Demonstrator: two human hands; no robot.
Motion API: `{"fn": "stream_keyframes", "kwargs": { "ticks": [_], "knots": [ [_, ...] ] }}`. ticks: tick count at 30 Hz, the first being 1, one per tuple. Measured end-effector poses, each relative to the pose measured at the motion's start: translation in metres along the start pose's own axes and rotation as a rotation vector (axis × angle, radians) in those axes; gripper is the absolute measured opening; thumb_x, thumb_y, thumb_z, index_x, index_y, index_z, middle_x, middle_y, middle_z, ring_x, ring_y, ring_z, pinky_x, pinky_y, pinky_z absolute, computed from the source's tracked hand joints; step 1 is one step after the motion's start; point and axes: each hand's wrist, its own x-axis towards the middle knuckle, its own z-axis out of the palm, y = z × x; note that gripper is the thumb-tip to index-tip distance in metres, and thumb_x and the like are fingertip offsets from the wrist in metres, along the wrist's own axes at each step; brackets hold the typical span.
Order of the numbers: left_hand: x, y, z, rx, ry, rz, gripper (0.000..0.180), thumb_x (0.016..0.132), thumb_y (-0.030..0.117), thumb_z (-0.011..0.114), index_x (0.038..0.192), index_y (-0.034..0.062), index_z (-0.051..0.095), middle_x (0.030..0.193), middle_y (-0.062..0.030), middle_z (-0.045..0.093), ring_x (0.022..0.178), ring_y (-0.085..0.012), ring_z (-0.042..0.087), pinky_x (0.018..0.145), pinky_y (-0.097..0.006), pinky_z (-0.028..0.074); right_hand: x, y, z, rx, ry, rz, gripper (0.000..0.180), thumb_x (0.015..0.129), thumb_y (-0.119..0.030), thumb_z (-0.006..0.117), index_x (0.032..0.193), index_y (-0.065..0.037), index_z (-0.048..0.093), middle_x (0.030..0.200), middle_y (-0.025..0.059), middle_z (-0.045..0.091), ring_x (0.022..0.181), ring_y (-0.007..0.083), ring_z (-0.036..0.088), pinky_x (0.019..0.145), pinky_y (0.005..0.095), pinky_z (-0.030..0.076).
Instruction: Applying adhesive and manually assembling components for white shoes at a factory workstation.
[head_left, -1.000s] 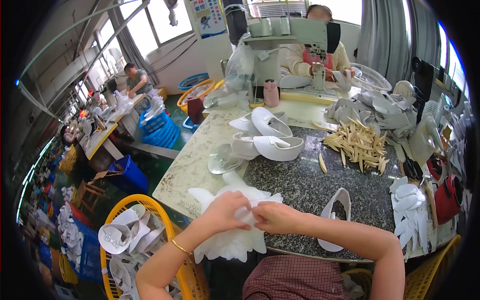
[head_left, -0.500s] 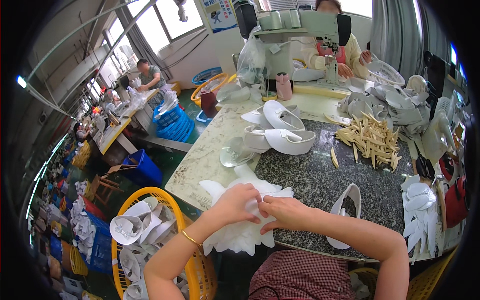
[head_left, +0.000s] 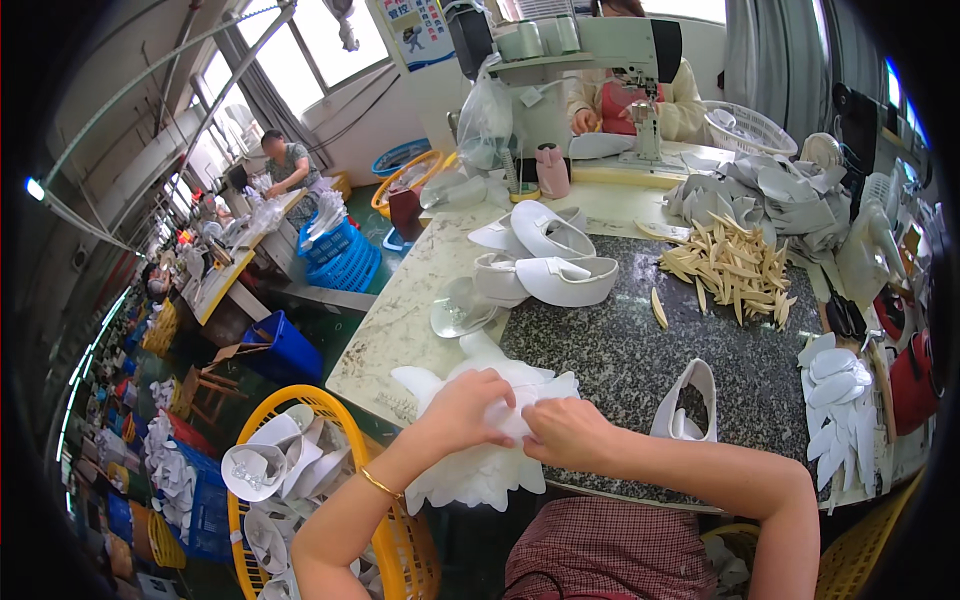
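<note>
A spread pile of thin white cut pieces [head_left: 480, 480] overhangs the table's near left edge. Over it, my left hand [head_left: 465, 408] is closed, fingers bent, with the edge of a white piece [head_left: 513, 420] between thumb and fingers. Close on its right, my right hand [head_left: 570, 430] pinches that same white piece, its fingers curled in. The fingertips partly hide the piece. A white shoe upper [head_left: 688, 400] stands on the dark speckled slab [head_left: 600, 345] to the right of my hands. Several more white uppers [head_left: 568, 281] sit beyond them.
Tan curved strips [head_left: 730, 265] lie heaped at the right, near grey-white pieces [head_left: 790, 190]. A sewing machine [head_left: 640, 80] stands at the back, with a person [head_left: 680, 95] behind it. On the left is a yellow basket [head_left: 345, 410] of white uppers. White cut parts [head_left: 838, 400] line the right edge.
My right hand's fingers have curled in tighter on the white piece. My left hand stays nearly in place over the pile. The whole view has shifted slightly.
</note>
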Motion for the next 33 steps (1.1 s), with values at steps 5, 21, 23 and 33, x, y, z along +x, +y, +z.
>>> {"fn": "stream_keyframes", "kwargs": {
  "ticks": [5,21,23,33],
  "knots": [
    [0.0,0.02,0.001,0.1,-0.016,-0.04,0.046,0.064,0.028,0.088,0.1,0.0129,0.063,0.103,-0.0067,0.061,0.101,-0.0292,0.058,0.09,-0.041,0.047,-0.022,-0.002,-0.067,0.121,0.09,0.117,0.017,0.08,-0.016,0.062,0.074,0.0,0.063,0.073,0.0199,0.065,0.067,0.0376,0.065,0.067,0.0474,0.053],
    [0.038,0.149,0.082,-0.089,0.111,0.565,0.04,0.078,-0.003,0.065,0.117,0.0069,0.066,0.109,-0.0056,0.063,0.098,-0.025,0.062,0.082,-0.037,0.051,-0.266,0.034,-0.119,0.731,0.584,0.575,0.016,0.103,-0.015,0.053,0.096,-0.001,0.057,0.083,0.0012,0.061,0.082,0.0079,0.061,0.073,0.0237,0.045],
    [0.045,0.147,0.1,-0.183,0.11,0.535,0.033,0.084,0.0,0.065,0.116,0.0048,0.066,0.11,-0.0088,0.064,0.096,-0.0276,0.063,0.083,-0.037,0.052,-0.271,0.035,-0.113,0.761,0.555,0.592,0.016,0.103,-0.014,0.053,0.096,-0.001,0.057,0.084,0.0014,0.061,0.082,0.0083,0.061,0.074,0.024,0.046],
    [0.059,0.142,0.097,-0.658,-0.033,0.23,0.026,0.096,0.024,0.065,0.099,-0.0015,0.067,0.102,-0.0105,0.068,0.093,-0.0184,0.066,0.083,-0.03,0.052,-0.232,0.038,-0.094,0.551,0.309,0.574,0.014,0.096,-0.015,0.061,0.094,-0.001,0.062,0.074,0.0064,0.062,0.066,0.0147,0.061,0.062,0.0298,0.048]
  ]
}}
